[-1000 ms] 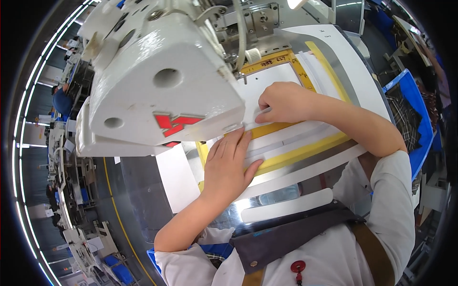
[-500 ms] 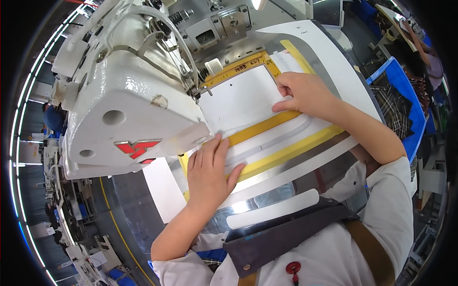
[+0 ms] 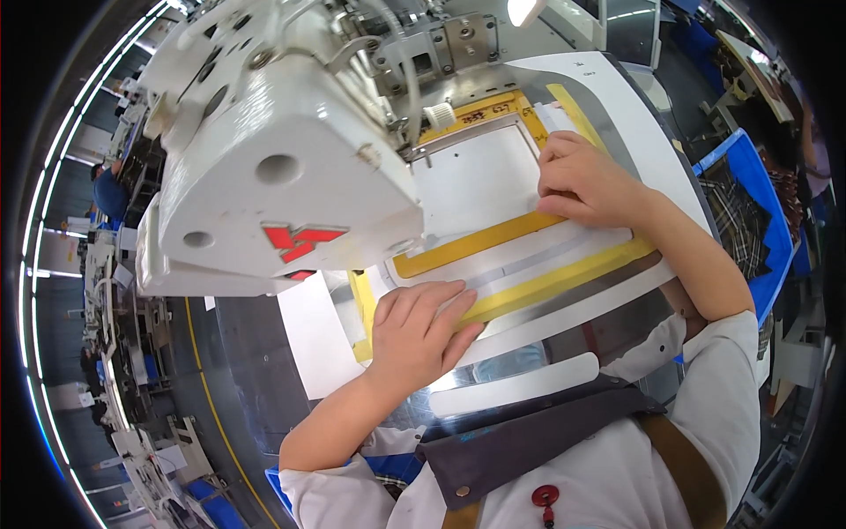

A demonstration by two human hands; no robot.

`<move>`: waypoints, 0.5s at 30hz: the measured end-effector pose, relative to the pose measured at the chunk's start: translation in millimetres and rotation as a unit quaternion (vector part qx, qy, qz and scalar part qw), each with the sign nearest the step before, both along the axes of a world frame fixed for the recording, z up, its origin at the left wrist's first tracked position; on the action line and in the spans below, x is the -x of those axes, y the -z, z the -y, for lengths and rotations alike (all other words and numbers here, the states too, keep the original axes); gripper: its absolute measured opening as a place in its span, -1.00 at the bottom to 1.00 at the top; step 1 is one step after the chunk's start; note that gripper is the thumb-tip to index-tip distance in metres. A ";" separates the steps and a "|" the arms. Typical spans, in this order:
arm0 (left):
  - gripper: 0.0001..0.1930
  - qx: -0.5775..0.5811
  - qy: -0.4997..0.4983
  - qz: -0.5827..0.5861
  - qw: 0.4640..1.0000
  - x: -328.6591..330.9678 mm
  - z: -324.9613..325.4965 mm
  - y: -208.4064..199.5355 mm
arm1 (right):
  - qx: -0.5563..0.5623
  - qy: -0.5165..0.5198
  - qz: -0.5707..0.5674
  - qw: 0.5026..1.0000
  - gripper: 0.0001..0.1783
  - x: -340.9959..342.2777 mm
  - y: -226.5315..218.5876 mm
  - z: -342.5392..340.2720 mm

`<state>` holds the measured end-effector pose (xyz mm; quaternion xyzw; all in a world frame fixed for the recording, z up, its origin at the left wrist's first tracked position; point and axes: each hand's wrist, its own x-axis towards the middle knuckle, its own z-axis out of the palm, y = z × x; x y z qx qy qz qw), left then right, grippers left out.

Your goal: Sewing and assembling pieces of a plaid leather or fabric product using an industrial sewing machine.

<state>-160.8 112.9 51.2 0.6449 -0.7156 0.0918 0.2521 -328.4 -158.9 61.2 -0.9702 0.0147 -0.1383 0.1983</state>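
Under the sewing machine's white head (image 3: pixel 308 176) lies a flat rectangular frame (image 3: pixel 476 242) with yellow bars, around a pale inner panel (image 3: pixel 480 172) edged in a thin metal rim. My right hand (image 3: pixel 586 181) is curled at the frame's right bar, thumb drawn in toward the bent fingers; the fingertips are partly hidden. Nearer to me, my left hand (image 3: pixel 419 331) rests with fingers spread on the white plate, fingertips beside a yellow tape strip (image 3: pixel 555 280). The left hand is apart from the frame and holds nothing.
A white knob (image 3: pixel 440 116) and metal mechanism stand behind the frame. A loose white curved strip (image 3: pixel 515 385) lies at the near table edge. At right, a blue bin (image 3: pixel 775 238) holds plaid cloth (image 3: pixel 731 212). Other machines line the left side.
My left hand has come off the frame's near-left corner and moved nearer to me onto the plate. My right thumb has drawn in toward the fingers. The view has shifted slightly.
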 end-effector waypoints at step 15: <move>-0.80 0.078 -0.269 0.091 0.956 -40.6 -134.4 -49.7 | -0.014 -0.024 -0.091 0.995 -0.32 -17.2 -1.4 -38.5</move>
